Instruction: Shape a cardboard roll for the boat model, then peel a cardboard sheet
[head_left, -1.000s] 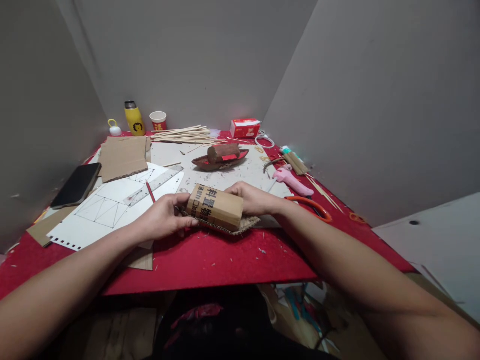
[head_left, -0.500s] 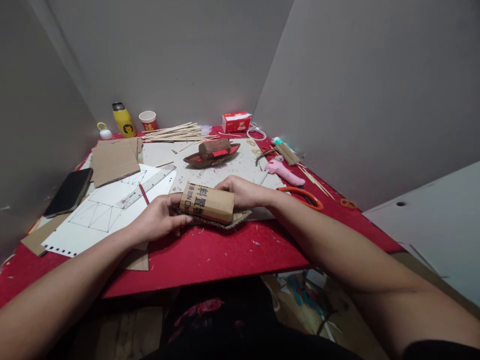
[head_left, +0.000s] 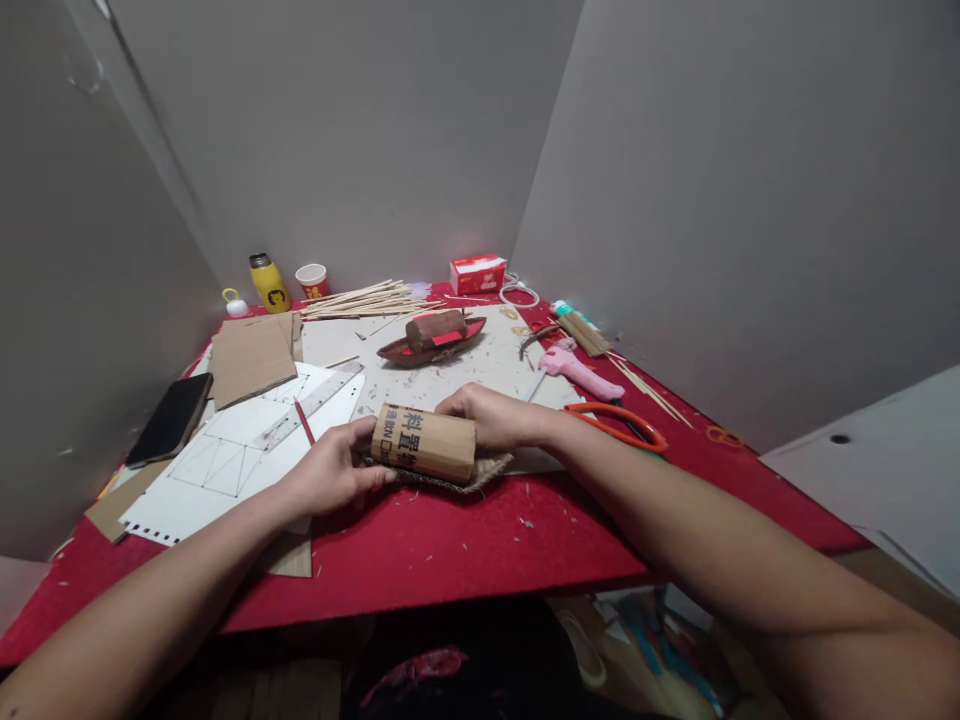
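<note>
Both my hands grip a rolled piece of brown corrugated cardboard [head_left: 424, 443] with black printed characters, low over the red table [head_left: 450, 540]. My left hand [head_left: 334, 470] closes on its left end, fingers curled underneath. My right hand [head_left: 487, 415] wraps the far right side, fingers over the top edge. A frayed flap of the same cardboard sticks out beneath the roll on the right.
A white sheet with drawn triangles [head_left: 225, 455], a ruler [head_left: 307, 405] and a red pencil lie at left, beside a black phone [head_left: 169, 418] and flat cardboard [head_left: 251, 357]. Behind are a small boat model [head_left: 429, 337], wooden sticks [head_left: 367, 298], a pink glue gun [head_left: 581, 373] and orange scissors [head_left: 619, 420].
Both hands keep the same grip on the cardboard roll. The camera view tilted up a little, so the table sits lower in the picture.
</note>
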